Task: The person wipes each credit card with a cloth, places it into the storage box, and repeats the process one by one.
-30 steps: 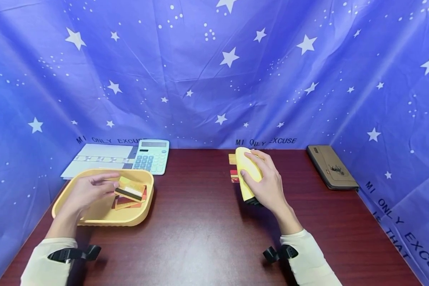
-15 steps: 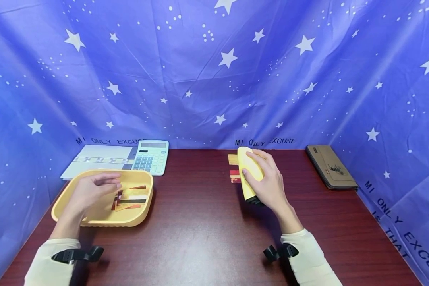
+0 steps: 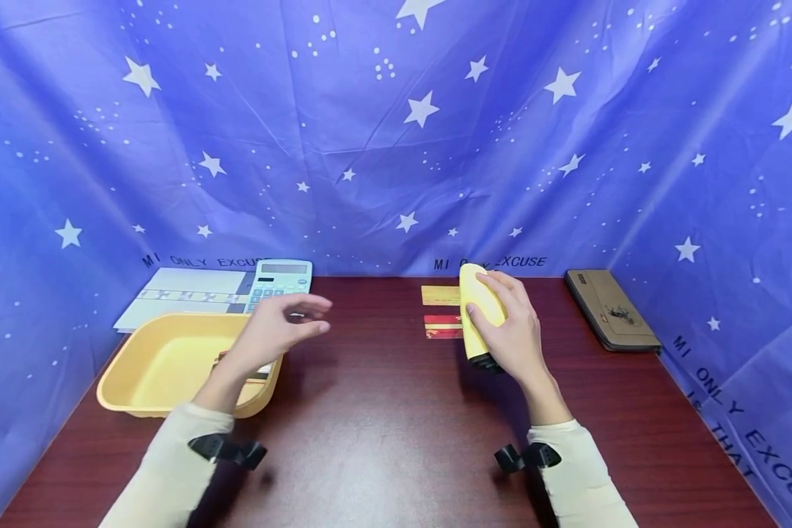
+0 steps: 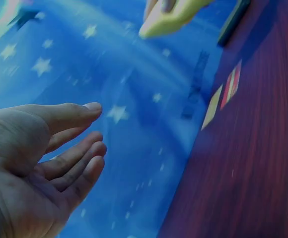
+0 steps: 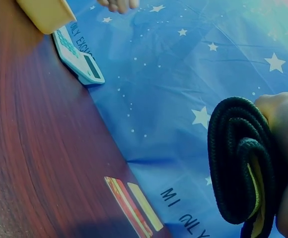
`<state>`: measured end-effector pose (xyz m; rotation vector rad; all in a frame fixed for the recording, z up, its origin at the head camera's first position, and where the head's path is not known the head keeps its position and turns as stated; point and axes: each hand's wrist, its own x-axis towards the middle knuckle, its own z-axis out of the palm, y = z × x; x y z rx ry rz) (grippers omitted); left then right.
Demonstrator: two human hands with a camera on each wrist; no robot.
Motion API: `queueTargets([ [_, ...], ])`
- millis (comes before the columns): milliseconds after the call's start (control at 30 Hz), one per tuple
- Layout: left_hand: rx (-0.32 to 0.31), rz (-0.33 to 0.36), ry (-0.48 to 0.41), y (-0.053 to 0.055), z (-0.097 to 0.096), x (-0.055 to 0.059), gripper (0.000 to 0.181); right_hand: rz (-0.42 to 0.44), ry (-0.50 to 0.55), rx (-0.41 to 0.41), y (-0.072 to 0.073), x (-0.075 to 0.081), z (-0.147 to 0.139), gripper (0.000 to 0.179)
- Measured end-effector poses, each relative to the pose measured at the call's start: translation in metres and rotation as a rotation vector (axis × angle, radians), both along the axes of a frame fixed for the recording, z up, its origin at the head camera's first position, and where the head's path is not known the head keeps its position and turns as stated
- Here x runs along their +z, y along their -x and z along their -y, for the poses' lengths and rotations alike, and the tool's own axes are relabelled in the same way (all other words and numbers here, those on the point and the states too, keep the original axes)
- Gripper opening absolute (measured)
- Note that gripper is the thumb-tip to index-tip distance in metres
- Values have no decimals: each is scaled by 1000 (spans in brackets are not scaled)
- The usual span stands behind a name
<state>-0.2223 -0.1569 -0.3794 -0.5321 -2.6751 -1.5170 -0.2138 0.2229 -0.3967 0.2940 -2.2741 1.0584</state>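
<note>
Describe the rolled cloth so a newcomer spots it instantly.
Toward the back of the dark reddish wooden table, right of centre, lie a flat gold card and a flat red card. In the head view, the rolled yellow and black cloth overlaps their right ends, held in the right grip. Unlike the open yellow plastic basin, it shows coiled black layers.

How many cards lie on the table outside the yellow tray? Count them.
2: the gold card at the back and the red card in front of it. The rolled yellow cloth might hide more.
</note>
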Motion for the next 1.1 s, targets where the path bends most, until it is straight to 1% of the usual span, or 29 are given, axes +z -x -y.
queueTargets([
  [67, -42, -26, 7, 9, -20, 3, 35, 0, 3, -5, 1, 1, -2, 50],
  [167, -101, -32, 7, 24, -49, 3, 35, 3, 8, -21, 2, 0, -6, 50],
  [300, -132, 6, 43, 44, -83, -7, 36, 9, 26, -42, 4, 1, -11, 50],
  [400, -139, 43, 79, 54, -105, -17, 38, 9, 55, -50, 4, 3, -16, 51],
  [500, -150, 70, 100, 63, -122, -30, 42, 9, 75, -62, 5, 4, -20, 52],
  [567, -148, 76, 114, 68, -130, -39, 45, 8, 84, -72, 6, 4, -22, 52],
  [700, -121, 81, 125, 76, -141, -55, 49, 4, 98, -84, 6, 5, -26, 51],
  [900, -93, 133, 123, 81, -153, -72, 51, -1, 102, -96, 6, 5, -30, 51],
  [1000, -55, 138, 162, 82, -159, -78, 55, -4, 103, -95, 6, 5, -31, 51],
  [1100, -9, 118, 233, 82, -164, -83, 58, -8, 102, -97, 6, 5, -32, 51],
])
